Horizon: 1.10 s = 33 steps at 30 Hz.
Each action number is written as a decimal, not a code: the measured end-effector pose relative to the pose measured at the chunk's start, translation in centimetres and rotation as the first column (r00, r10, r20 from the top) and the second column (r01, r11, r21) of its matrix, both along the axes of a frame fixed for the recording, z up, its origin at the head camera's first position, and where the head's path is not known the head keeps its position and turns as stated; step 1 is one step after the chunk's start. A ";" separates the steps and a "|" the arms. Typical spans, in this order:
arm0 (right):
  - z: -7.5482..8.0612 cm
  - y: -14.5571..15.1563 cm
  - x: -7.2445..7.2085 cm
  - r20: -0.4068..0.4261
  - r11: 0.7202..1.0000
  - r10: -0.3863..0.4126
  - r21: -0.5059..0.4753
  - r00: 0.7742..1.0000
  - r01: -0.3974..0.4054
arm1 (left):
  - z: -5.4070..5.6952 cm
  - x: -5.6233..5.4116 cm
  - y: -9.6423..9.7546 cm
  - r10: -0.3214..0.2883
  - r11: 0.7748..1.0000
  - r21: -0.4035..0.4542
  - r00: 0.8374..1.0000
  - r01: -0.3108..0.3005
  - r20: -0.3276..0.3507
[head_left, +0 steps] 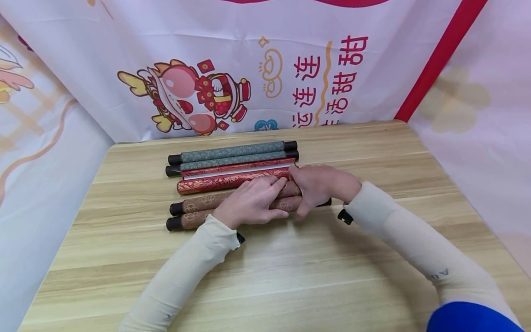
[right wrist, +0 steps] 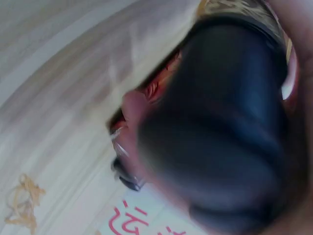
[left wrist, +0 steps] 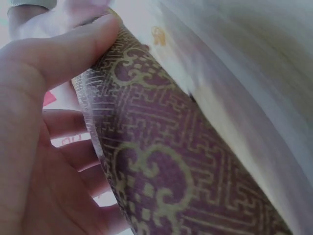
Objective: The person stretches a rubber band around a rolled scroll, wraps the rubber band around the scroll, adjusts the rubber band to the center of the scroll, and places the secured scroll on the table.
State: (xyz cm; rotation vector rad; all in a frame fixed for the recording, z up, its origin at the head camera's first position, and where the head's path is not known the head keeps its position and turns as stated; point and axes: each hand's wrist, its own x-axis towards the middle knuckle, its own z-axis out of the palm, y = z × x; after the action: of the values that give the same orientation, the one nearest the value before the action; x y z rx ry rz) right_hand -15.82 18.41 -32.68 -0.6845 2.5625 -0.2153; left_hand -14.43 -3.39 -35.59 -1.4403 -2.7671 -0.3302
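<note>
A brown patterned scroll (head_left: 207,200), made of two parallel rolls with black end knobs, lies across the table under both hands. My left hand (head_left: 253,203) holds its middle; in the left wrist view the thumb and fingers curl around the brown cloth. Over its right part, my right hand (head_left: 317,184) grips it, thumb on the near side and fingers reaching to the end of the red scroll (head_left: 215,182). A black knob (right wrist: 220,122) fills much of the right wrist view. The right hand's fingertips are partly hidden.
Behind the red scroll lies a green scroll (head_left: 236,151) with black knobs. The wooden table (head_left: 269,276) meets a white printed cloth (head_left: 249,27) at the back, with more cloth at both sides.
</note>
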 end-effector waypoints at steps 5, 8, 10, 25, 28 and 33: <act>0.4 -0.3 -0.2 -0.010 0.999 0.034 0.019 0.999 -0.033 | 0.3 0.2 0.1 0.006 1.000 0.003 1.000 -0.006 0.011; 0.7 0.0 -0.3 0.010 0.999 0.046 0.000 0.999 -0.046 | 0.4 0.1 0.1 0.017 1.000 0.000 0.999 -0.017 0.035; 0.8 0.4 -0.2 0.020 0.998 0.056 -0.034 0.998 -0.055 | 0.5 0.1 0.2 0.021 1.000 -0.002 0.999 -0.020 0.048; 1.4 2.3 3.5 -0.475 0.935 -0.167 -0.354 0.864 -0.014 | 0.5 -0.6 0.7 0.117 0.993 -0.015 0.991 -0.117 0.061; 1.0 2.3 4.2 -0.529 0.920 -0.259 -0.389 0.808 0.040 | 0.5 -0.7 0.6 0.162 0.987 -0.024 0.985 -0.160 0.067; -0.5 1.4 5.1 -0.577 0.929 -0.301 -0.355 0.759 0.099 | 0.4 -0.8 0.5 0.206 0.978 -0.023 0.975 -0.205 0.080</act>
State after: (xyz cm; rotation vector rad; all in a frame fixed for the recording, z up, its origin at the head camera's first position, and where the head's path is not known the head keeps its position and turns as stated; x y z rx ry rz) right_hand -10.68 19.86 -33.15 -0.6626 3.3021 -0.5498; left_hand -15.22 -2.90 -35.15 -1.1523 -2.9552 -0.3729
